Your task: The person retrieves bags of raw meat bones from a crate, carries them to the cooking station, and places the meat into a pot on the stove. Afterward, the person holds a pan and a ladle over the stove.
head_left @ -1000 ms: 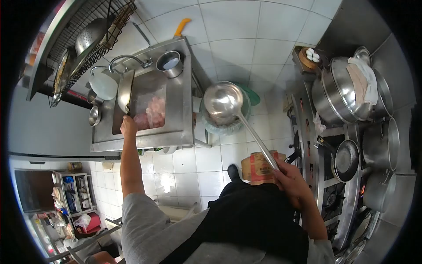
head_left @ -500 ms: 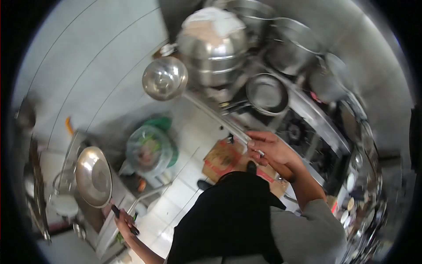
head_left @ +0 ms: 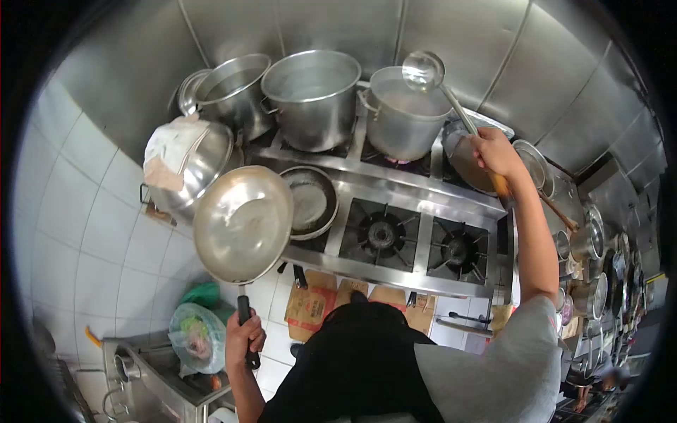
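Observation:
My left hand (head_left: 245,337) is closed round the black handle of a frying pan (head_left: 236,229), whose bare metal inside faces up. The pan is held in the air near the stove's left end. My right hand (head_left: 498,154) grips a long ladle (head_left: 460,107) by its wooden handle. The ladle's round bowl hangs over the right rim of a big pot (head_left: 403,127) at the back of the stove. A small flame shows beneath that pot. A second frying pan (head_left: 308,201) rests on the front left burner, partly hidden by the held pan.
Two large pots, a middle one (head_left: 310,102) and a left one (head_left: 240,92), stand along the back. A domed steamer (head_left: 187,166) carries a white cloth. Several pots and pans crowd the right side. Flattened cardboard (head_left: 310,307) covers the floor; a bagged bin (head_left: 197,338) stands left.
My view has turned right to face the stove. The frying pan has moved up and right to the stove's edge. The ladle has swung over to the back pot.

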`<state>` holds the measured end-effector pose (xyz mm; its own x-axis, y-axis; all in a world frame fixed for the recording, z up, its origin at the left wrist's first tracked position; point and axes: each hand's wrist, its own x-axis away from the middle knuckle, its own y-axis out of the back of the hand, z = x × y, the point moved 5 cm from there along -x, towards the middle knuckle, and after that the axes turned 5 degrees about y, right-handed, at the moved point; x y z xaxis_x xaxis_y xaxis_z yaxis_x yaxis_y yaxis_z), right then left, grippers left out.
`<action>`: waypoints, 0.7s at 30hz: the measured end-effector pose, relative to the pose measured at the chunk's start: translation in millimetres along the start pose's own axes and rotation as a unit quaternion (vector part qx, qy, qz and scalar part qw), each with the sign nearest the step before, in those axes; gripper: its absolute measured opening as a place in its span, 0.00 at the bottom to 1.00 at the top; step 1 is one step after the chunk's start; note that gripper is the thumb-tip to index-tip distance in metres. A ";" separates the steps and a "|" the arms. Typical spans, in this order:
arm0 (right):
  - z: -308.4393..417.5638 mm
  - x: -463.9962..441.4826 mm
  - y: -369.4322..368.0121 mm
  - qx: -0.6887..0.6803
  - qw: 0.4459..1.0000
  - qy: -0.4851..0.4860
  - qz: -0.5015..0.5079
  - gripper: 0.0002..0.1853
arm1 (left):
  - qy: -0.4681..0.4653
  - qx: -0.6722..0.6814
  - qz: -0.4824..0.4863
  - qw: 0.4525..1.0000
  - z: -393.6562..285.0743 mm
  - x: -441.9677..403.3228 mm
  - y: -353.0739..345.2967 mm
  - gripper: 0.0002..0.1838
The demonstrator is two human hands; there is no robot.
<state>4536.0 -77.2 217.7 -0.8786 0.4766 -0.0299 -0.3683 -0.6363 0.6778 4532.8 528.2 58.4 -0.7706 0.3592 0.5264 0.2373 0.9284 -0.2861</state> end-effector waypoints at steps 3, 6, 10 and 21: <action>-44.5 -54.1 17.9 0.103 0.995 0.005 0.006 0.16 | 0.027 -0.048 0.049 0.997 -17.2 -35.9 -56.7 0.09; -72.9 -89.1 18.5 0.190 0.981 0.020 0.030 0.17 | 0.041 -0.095 0.080 0.991 -22.0 -64.1 -98.9 0.10; -84.7 -116.3 2.0 0.232 0.969 0.027 0.079 0.17 | 0.043 -0.133 0.127 0.982 -23.8 -95.4 -135.3 0.09; -78.7 -123.4 -18.3 -0.375 0.839 -0.307 0.249 0.12 | 0.080 -0.123 0.205 0.968 -18.9 -140.0 -203.9 0.09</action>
<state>4627.3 -172.1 151.2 -0.7432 0.1141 0.6592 -0.2916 -0.9421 -0.1657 4603.5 290.4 58.2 -0.4844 0.6948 0.5316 0.6528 0.6916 -0.3092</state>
